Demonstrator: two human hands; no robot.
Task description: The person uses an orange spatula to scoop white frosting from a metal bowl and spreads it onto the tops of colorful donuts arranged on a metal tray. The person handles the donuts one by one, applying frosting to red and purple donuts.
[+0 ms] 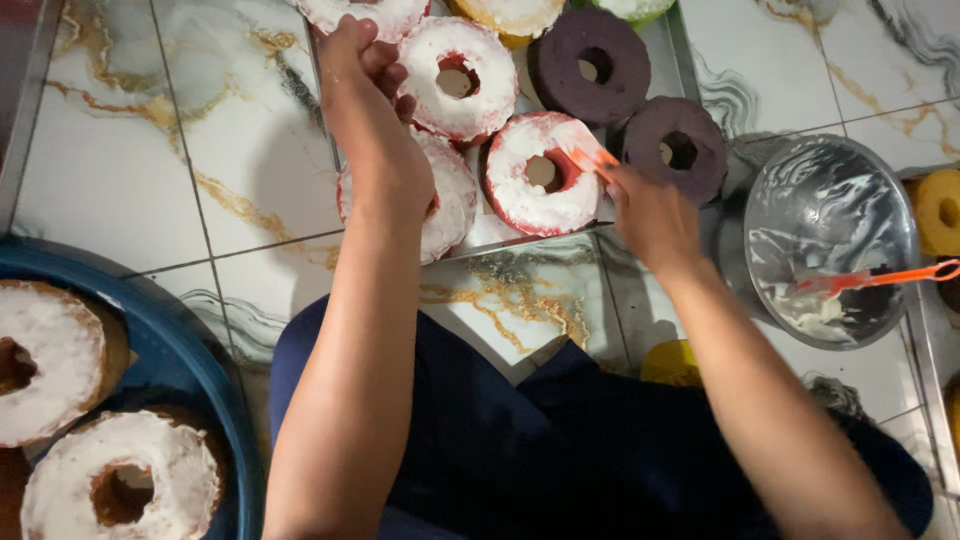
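My right hand (648,210) grips a small orange spatula (590,158) whose tip touches a red ring cake covered in white frosting (543,172). My left hand (366,95) reaches over another frosted red ring cake (452,200), fingers curled near a third one (458,78); whether it holds anything is hidden. The cakes lie on a metal tray (682,55) on the tiled floor. Two unfrosted purple ring cakes (590,65) (677,148) sit at the tray's right side.
A metal bowl (828,240) smeared with white frosting stands at the right, an orange spatula (880,278) resting in it. A blue tub (190,370) at lower left holds frosted ring cakes (120,485). Yellow ring cake (940,210) at the right edge.
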